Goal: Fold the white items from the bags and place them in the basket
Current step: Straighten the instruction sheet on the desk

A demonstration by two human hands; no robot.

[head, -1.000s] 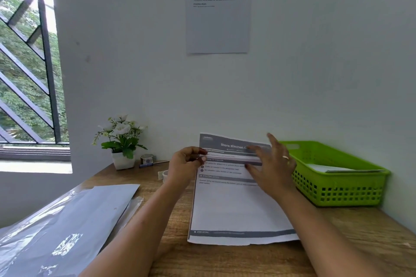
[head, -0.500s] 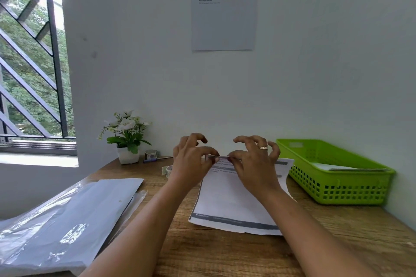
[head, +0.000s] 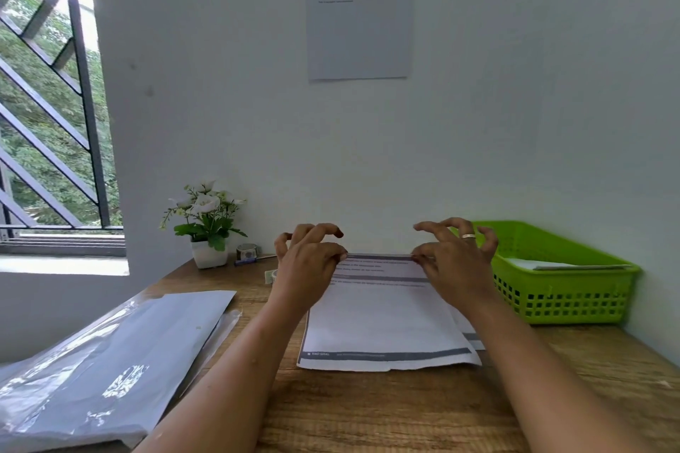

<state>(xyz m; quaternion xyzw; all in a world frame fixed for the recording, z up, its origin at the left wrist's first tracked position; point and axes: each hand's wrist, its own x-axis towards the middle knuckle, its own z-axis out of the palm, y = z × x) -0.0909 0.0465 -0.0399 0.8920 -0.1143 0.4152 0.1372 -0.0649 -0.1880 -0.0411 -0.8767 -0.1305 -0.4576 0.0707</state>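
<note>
A white printed sheet (head: 382, 320) lies folded on the wooden desk (head: 368, 412), its folded edge at the far side and its grey footer band toward me. My left hand (head: 309, 265) and my right hand (head: 454, 261) rest on that far fold. Each thumb tip presses the crease while the other fingers arch above it, curled and apart from the paper. To the right stands the green plastic basket (head: 566, 298), and a folded white sheet (head: 552, 264) lies inside it. Clear plastic bags holding white sheets (head: 110, 360) lie at the left.
A small potted white flower (head: 206, 224), a tape roll (head: 247, 251) and a pen (head: 250, 260) sit at the back left by the wall. A printed notice (head: 360, 11) hangs on the wall. A barred window (head: 48, 103) is at the left.
The upper part of the sheet was folded down toward me. My hands, together at the middle of the fold half a second ago, have slid apart along the crease.
</note>
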